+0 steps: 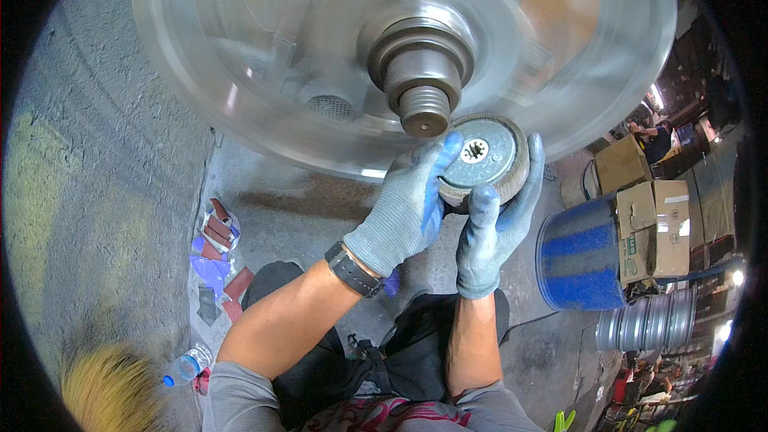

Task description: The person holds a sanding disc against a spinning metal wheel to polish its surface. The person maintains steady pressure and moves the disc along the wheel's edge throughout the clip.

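My left hand (408, 198), in a grey-blue work glove, grips the left side of a round abrasive flap wheel (489, 171) with a metal flange and a notched centre. From below and the right, my right hand (501, 210), gloved alike, holds the same wheel. The wheel is close below a threaded metal spindle end (425, 114). Behind the spindle, a large shiny metal disc (240, 108) is motion-blurred, so it appears to be spinning. Whether the flap wheel touches the disc cannot be told.
A rough wall (120, 162) runs along the left. Abrasive scraps (219, 234) and a plastic bottle (187, 367) lie beside it. To the right are a blue drum (579, 252), cardboard boxes (669, 228) and stacked metal rims (648, 321). Another person (655, 139) is in the background.
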A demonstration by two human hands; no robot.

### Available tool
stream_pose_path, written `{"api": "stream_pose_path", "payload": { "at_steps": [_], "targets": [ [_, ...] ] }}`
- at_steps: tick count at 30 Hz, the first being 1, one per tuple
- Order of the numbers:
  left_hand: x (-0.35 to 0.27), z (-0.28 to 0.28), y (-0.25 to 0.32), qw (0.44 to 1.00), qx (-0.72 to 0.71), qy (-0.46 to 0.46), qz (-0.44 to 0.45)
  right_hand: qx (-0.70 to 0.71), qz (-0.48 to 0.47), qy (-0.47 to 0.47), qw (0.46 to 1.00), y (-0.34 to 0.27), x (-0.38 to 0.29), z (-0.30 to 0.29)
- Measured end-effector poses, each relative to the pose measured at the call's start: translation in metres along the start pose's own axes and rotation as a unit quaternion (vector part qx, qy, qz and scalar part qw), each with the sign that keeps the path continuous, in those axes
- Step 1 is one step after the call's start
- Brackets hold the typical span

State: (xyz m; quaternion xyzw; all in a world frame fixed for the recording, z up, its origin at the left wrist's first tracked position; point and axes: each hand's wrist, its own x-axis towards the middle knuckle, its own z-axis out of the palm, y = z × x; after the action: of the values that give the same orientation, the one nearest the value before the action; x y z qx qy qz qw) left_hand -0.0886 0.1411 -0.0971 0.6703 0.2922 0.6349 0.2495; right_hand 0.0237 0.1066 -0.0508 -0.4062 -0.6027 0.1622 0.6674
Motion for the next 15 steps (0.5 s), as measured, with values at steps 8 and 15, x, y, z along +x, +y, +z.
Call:
{"api": "stream_pose_path", "payload": {
  "at_steps": [8, 15],
  "targets": [
    [0.003, -0.002, 0.002, 0.999, 0.036, 0.012, 0.032, 0.024, -0.002, 0.002, 1.0, 0.002, 0.0, 0.002],
    [0.001, 0.0, -0.001, 1.0, 0.024, 0.004, 0.016, 0.018, 0.0, -0.002, 1.0, -0.003, 0.0, 0.003]
  ]
}}
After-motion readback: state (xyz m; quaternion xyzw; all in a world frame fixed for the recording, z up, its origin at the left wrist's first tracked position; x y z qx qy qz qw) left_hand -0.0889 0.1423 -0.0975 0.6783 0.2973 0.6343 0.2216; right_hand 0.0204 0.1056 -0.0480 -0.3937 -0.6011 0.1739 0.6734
